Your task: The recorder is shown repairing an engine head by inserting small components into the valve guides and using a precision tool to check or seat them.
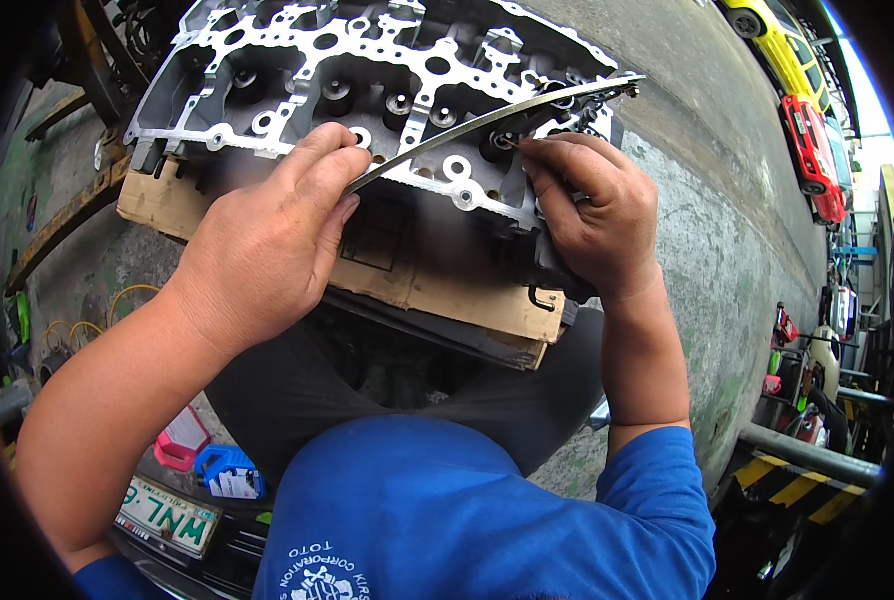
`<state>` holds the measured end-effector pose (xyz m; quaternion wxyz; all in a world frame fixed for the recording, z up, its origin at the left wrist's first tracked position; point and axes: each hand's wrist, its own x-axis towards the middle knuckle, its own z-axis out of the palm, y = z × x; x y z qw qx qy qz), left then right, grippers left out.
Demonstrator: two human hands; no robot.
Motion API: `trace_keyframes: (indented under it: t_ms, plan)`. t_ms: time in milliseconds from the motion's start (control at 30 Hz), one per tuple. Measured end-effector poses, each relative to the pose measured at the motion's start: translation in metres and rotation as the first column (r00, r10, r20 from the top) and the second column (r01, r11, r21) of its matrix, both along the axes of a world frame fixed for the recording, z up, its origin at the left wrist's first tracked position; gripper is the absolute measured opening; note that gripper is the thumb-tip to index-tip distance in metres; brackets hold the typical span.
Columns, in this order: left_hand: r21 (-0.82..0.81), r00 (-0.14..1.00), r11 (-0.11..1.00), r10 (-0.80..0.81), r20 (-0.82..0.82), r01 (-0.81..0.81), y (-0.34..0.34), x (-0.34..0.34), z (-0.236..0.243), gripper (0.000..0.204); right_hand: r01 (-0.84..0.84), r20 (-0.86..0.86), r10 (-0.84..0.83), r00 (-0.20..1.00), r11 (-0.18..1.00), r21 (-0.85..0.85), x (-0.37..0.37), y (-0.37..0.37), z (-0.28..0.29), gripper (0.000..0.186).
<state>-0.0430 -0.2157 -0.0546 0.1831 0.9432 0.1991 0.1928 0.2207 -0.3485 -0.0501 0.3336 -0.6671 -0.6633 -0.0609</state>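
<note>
A metal engine cylinder head (382,42) lies in front of me, with valve springs showing in its bays. My left hand (267,235) is closed around the near end of a long, slightly curved metal bar (467,127). The bar slants across the head, its far end at the right side by several small metal parts. My right hand (599,205) is at the head's right end, thumb and forefinger pinched together beside a valve spring (494,150). A small thin piece shows at those fingertips; its kind cannot be made out.
Flattened cardboard (407,285) lies under the cylinder head, above my knees. A rusty metal frame (77,215) stands at the left. Pink (181,440) and blue (229,472) plastic containers sit by a car's number plate (170,515). Yellow (792,50) and red (815,160) cars stand far right.
</note>
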Motion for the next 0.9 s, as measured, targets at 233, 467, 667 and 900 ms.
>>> trace_keyframes:
  t_ms: [233,467,667,900]
  plan:
    - [0.007,1.0,1.0,-0.001,-0.004,0.001,-0.001,-0.001,0.002,0.031,0.022,-0.02,-0.022,1.0,1.0,0.008,-0.002,0.0,0.0,0.009]
    - [-0.024,1.0,1.0,0.004,-0.02,-0.005,-0.002,0.0,0.007,0.03,0.019,0.019,-0.02,1.0,1.0,0.018,0.0,-0.001,-0.001,0.009]
    - [-0.046,0.999,0.999,-0.001,-0.033,-0.001,0.0,-0.001,0.011,0.03,-0.003,-0.045,0.008,0.999,0.994,0.107,0.0,-0.006,0.0,0.012]
    - [-0.052,1.0,0.999,0.003,-0.027,-0.005,-0.003,0.0,0.009,0.03,0.062,-0.194,-0.025,0.981,0.981,0.187,0.005,-0.022,-0.006,0.013]
